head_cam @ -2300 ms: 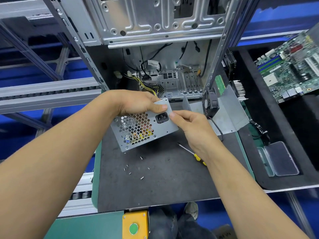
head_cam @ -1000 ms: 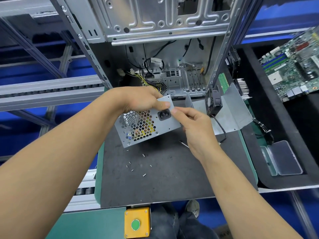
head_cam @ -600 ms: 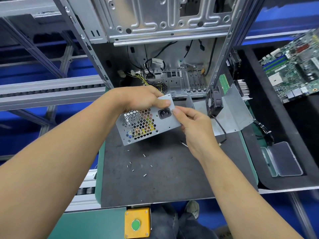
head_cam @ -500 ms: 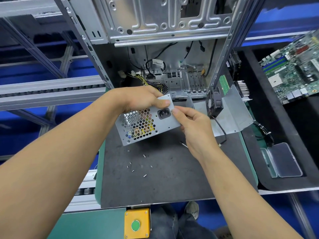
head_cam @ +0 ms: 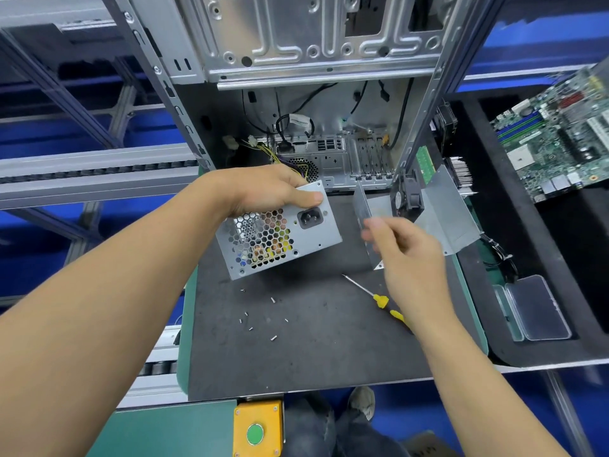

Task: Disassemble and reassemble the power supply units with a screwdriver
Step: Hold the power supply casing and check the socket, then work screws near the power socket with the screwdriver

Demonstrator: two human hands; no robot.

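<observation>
My left hand (head_cam: 270, 189) grips the top edge of a grey power supply unit (head_cam: 316, 239) and holds it tilted above the dark mat (head_cam: 313, 357). Its honeycomb vent and black power socket face me. My right hand (head_cam: 408, 252) hovers to the unit's right, apart from it and blurred by motion. Its fingers are loosely curled, and nothing shows between them. A screwdriver (head_cam: 379, 300) with a yellow handle lies on the mat, partly hidden under my right wrist. Several loose screws (head_cam: 260, 318) are scattered below the unit.
An open computer case (head_cam: 313, 44) stands at the back of the mat. A bent metal cover (head_cam: 441, 209) and a small black fan (head_cam: 407, 196) lie behind my right hand. To the right are a motherboard (head_cam: 557, 140) and a clear plastic box (head_cam: 534, 308).
My right hand has let go of the unit's corner by the socket and swung right, uncovering the screwdriver. The left hand still holds the unit in about the same place.
</observation>
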